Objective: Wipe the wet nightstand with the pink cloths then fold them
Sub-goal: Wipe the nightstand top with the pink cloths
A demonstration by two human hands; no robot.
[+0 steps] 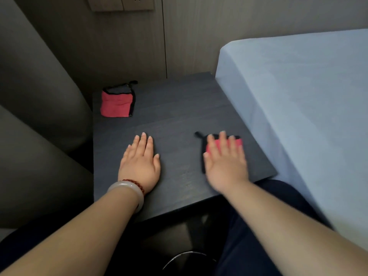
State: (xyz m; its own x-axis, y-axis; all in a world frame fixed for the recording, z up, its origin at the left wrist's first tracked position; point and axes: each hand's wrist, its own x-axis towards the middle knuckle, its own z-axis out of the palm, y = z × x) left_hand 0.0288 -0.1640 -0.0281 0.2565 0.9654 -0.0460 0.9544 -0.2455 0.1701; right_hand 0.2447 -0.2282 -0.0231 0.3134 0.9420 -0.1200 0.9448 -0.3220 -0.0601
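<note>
The dark nightstand (175, 108) fills the middle of the view. One pink cloth with black trim (116, 103) lies folded at its far left corner. A second folded pink cloth (239, 141) lies near the right edge, with its black loop pointing left. My right hand (226, 162) rests flat on top of this cloth, fingers spread, covering most of it. My left hand (140, 162) lies flat, palm down, on the bare top at the front left, holding nothing. A pale bangle and a red bead bracelet sit on my left wrist.
A bed with a light blue sheet (298, 108) borders the nightstand on the right. Grey upholstery (39, 96) stands to the left. A wood-panel wall with a socket plate (121, 3) rises behind. A round dark object with a metal rim (189, 259) sits below the front edge.
</note>
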